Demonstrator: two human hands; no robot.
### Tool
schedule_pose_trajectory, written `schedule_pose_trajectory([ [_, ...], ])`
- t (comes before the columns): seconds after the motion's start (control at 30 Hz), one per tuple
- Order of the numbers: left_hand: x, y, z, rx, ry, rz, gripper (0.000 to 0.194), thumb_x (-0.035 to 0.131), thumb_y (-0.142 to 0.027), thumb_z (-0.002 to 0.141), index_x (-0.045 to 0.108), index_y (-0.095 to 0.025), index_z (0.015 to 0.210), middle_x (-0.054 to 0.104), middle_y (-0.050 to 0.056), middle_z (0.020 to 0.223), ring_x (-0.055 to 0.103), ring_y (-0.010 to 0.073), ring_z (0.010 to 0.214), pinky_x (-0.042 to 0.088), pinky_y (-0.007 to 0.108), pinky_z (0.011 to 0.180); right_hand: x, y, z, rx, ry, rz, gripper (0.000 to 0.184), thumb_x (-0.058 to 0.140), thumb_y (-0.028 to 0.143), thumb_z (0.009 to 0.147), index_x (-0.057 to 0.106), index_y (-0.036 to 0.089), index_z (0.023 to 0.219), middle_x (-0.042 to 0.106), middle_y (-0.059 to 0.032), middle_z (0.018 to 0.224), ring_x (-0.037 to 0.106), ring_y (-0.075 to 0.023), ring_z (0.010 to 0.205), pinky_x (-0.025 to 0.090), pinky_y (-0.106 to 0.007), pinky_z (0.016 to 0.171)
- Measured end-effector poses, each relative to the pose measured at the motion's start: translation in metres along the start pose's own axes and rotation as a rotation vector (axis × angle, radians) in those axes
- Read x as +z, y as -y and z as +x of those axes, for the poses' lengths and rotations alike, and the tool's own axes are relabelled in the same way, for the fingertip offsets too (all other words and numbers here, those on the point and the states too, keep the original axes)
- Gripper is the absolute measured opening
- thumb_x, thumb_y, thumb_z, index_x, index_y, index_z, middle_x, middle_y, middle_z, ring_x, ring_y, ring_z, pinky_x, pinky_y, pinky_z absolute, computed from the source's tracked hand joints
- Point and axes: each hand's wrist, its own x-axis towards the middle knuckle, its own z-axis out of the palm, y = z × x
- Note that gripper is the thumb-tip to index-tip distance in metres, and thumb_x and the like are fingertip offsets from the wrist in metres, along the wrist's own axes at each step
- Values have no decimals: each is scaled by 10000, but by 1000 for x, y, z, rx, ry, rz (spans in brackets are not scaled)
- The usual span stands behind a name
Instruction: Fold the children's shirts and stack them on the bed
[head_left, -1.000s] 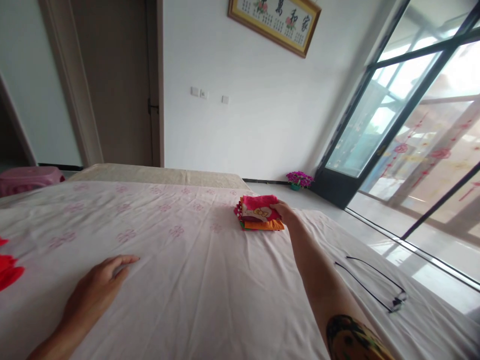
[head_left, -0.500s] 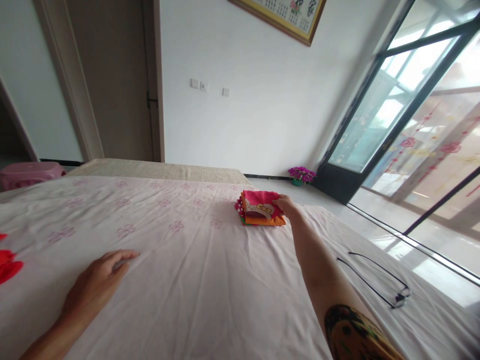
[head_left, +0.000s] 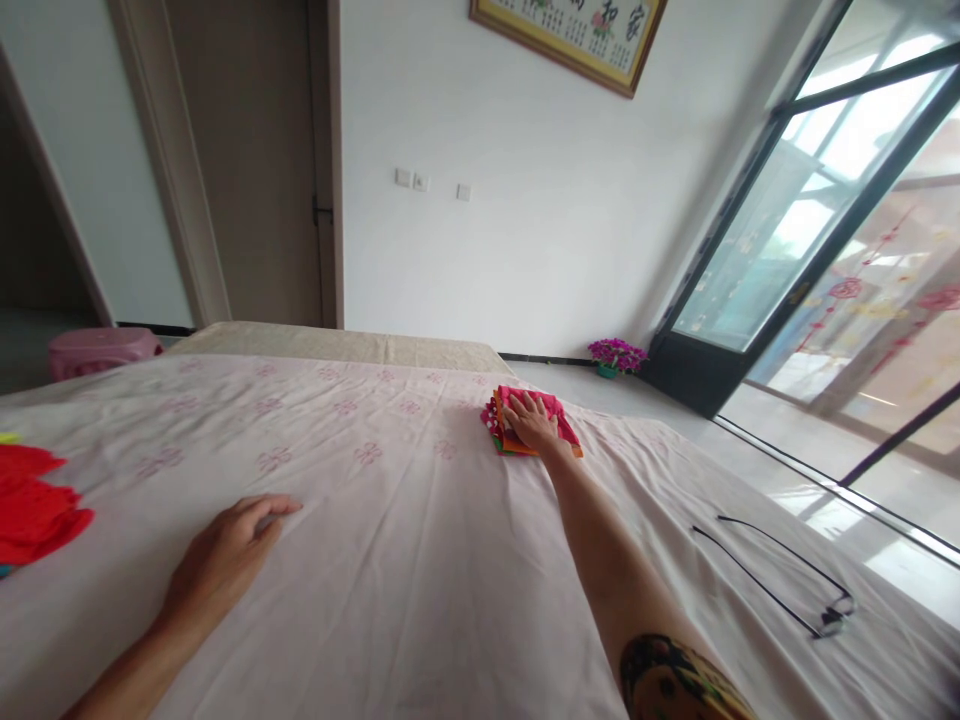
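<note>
Right hand (head_left: 534, 428)—fingers spread, palm down—on the stacked cloths (head_left: 568, 432), towards the far edge of the sheet (head_left: 420, 560); light, even pressure straight down should flatten the folds without sliding the layers. Left hand (head_left: 221, 560) empty, thumb and fingers slightly apart.

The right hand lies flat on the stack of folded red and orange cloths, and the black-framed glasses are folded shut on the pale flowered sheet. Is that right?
Not quite: the black-framed glasses are not folded shut; the head view shows both temples extended. The rest stands: the right hand lies flat on the stack of folded red and orange cloths, and the glasses are on the pale flowered sheet.
</note>
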Motion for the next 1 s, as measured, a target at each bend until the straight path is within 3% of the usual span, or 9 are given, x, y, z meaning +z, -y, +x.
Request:
schedule_pose_trajectory([
  [0.1,-4,-5,-1,65,60,-42,320,432,-293,831,707,-284,995,704,-20,1164,634,183,1109,457,267,976,0,-1,1,24,11,-33,484,366,488,988,380,428,1468,199,6,1624,49,-337,1474,132,-697,1097],
  [0.2,-9,-14,-4,38,38,-46,301,438,-236,825,707,-260,958,711,-5,1119,638,179,1075,455,275,967,2,9,1,75,-12,-74,502,288,486,1003,362,373,1486,197,-40,1622,84,-339,1472,155,-706,1078],
  [0.3,-14,-24,-6,30,21,-60,296,449,-165,815,707,-240,937,716,10,1091,635,173,1053,442,286,976,12,38,-8,123,-175,-71,518,235,419,1014,414,250,1470,305,-104,1575,188,-317,1453,160,-617,1125],
  [0.4,-17,-30,-8,21,0,-78,293,466,-116,815,710,-226,934,720,22,1081,627,172,1054,435,288,977,30,81,-34,18,-250,-75,507,311,377,995,432,217,1460,340,-89,1566,184,-272,1467,90,-509,1180],
  [0.57,-24,-32,-11,-6,-8,-108,283,503,-86,805,707,-208,960,721,39,1100,626,180,1063,425,303,990,55,155,-100,-240,6,21,560,308,443,990,369,234,1506,314,-66,1586,222,-255,1472,171,-447,1177],
  [0.67,-26,-32,-14,0,-20,-116,291,508,-90,818,699,-202,1006,722,54,1125,632,181,1079,427,300,996,61,182,-130,-330,66,59,584,267,488,997,328,254,1529,269,-55,1605,189,-247,1486,139,-452,1187],
  [0.87,-35,-23,-20,27,-86,-113,340,510,-71,816,669,-184,1095,715,65,1160,641,161,1094,451,268,987,60,193,-144,-337,-2,67,568,265,477,998,357,265,1517,312,-27,1588,221,-215,1477,121,-417,1200],
  [0.93,-52,-12,-19,45,-128,-88,364,504,-61,813,663,-194,1112,706,60,1170,624,164,1122,431,279,1025,60,192,-143,-338,-19,65,562,272,470,996,374,262,1508,330,-29,1580,244,-216,1469,132,-418,1198],
  [1.0,-81,5,-15,48,-188,-56,379,482,-56,820,661,-200,1121,688,70,1193,588,185,1181,386,319,1083,61,192,-143,-337,-37,64,556,281,463,993,391,261,1499,348,-33,1571,263,-216,1461,145,-421,1195],
])
